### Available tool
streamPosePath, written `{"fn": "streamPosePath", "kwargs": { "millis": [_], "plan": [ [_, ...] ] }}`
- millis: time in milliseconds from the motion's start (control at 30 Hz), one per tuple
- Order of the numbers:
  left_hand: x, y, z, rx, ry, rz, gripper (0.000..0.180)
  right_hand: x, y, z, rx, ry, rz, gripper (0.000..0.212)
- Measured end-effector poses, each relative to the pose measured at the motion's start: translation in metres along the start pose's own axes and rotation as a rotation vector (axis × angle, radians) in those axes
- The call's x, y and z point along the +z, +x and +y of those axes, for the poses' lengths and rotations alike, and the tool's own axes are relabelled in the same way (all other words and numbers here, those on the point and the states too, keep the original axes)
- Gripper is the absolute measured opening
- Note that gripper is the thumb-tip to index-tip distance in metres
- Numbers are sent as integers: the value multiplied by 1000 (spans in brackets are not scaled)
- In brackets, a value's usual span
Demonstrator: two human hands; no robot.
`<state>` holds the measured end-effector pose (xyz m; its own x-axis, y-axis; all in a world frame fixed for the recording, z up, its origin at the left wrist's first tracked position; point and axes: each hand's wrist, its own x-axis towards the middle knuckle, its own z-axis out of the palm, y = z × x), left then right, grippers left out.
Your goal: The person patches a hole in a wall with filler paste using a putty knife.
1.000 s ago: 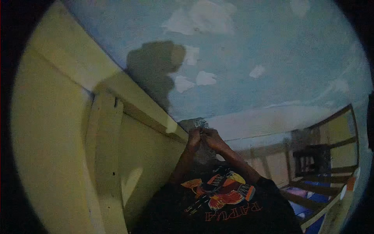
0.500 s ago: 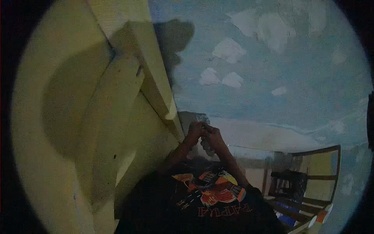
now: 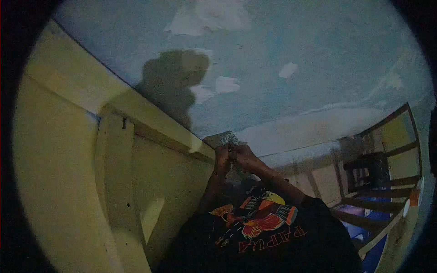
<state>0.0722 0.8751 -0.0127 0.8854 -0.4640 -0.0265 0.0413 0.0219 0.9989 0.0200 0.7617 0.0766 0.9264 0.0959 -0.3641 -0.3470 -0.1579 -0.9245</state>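
Observation:
My left hand (image 3: 222, 155) and my right hand (image 3: 242, 154) are raised close together at mid-picture, where a yellowish beam meets the blue-grey surface. Both sets of fingers are curled and meet at the tips. Whatever they pinch is too small and dark to make out. Just beyond the fingertips lies a grey, speckled patch (image 3: 229, 137). A pale grey, blurred shape shows below the hands, between my forearms.
On the left, a yellowish wall (image 3: 177, 191) carries a long beam (image 3: 154, 132) and an upright post (image 3: 114, 168). White patches (image 3: 227, 84) dot the blue-grey surface (image 3: 264, 54). At the right stand a brown wooden frame (image 3: 413, 136) and a dark object (image 3: 366, 172).
The whole view has tilted, so the beam slants more and the wooden frame sits higher at the right. My hands stay together, fingers curled, in nearly the same spot.

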Motion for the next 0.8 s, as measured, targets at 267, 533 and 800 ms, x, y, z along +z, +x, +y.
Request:
{"fn": "streamPosePath", "kwargs": {
  "millis": [267, 533, 800],
  "plan": [
    [9, 1, 12, -20, 84, 10, 25, -2, 6, 20, -74, 38, 62, 35],
    [20, 4, 20, -248, -389, 251, 13, -7, 5, 12, -140, 77, 24, 33],
    [-4, 15, -33, 156, 662, -66, 20, -4, 20, 28, -32, 133, 92, 34]
  ]
}}
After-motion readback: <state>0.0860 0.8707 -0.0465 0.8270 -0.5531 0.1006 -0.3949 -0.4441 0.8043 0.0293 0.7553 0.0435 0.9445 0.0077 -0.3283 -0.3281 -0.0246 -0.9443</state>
